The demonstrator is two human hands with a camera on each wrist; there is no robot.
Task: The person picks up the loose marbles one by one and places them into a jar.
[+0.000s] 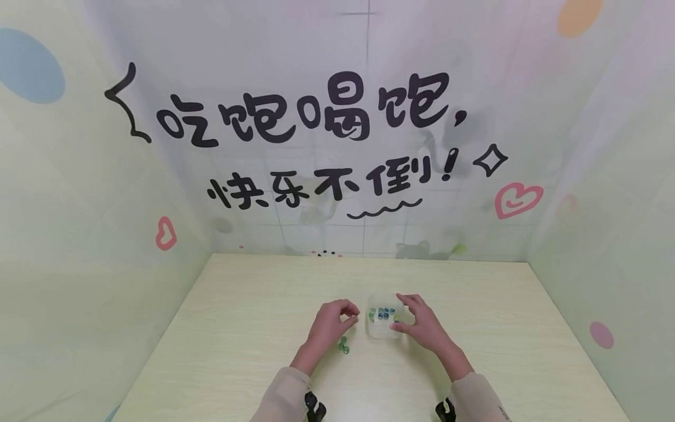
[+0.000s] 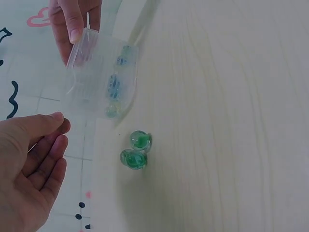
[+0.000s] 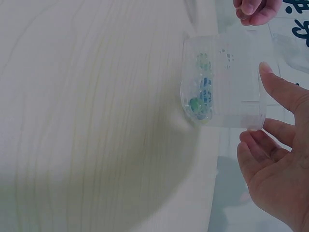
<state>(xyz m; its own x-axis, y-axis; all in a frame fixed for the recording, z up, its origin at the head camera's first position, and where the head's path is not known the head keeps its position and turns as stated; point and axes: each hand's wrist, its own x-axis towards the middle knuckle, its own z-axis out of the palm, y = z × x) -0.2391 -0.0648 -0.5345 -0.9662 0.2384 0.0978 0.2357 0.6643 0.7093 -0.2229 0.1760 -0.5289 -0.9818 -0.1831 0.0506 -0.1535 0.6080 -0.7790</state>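
A clear plastic box [image 1: 381, 333] stands on the table with several blue and green glass marbles [image 3: 205, 92] at its bottom. My right hand [image 1: 426, 329] holds it by the right side of the rim, thumb [image 3: 280, 92] and fingers on different edges. To the left of the box is my left hand [image 1: 328, 324], fingers loosely curled, thumb close to the index finger; no marble shows between them in the left wrist view. Below that hand, three green marbles [image 2: 136, 158] lie bunched on the tabletop, nearer my body than the box.
The pale wood-grain table [image 1: 237, 351] meets a printed cloth backdrop [image 1: 316, 53] at its far edge. Cloth side walls [image 1: 606, 234] rise at left and right. Black wrist mounts [image 1: 314, 406] sit below both sleeves.
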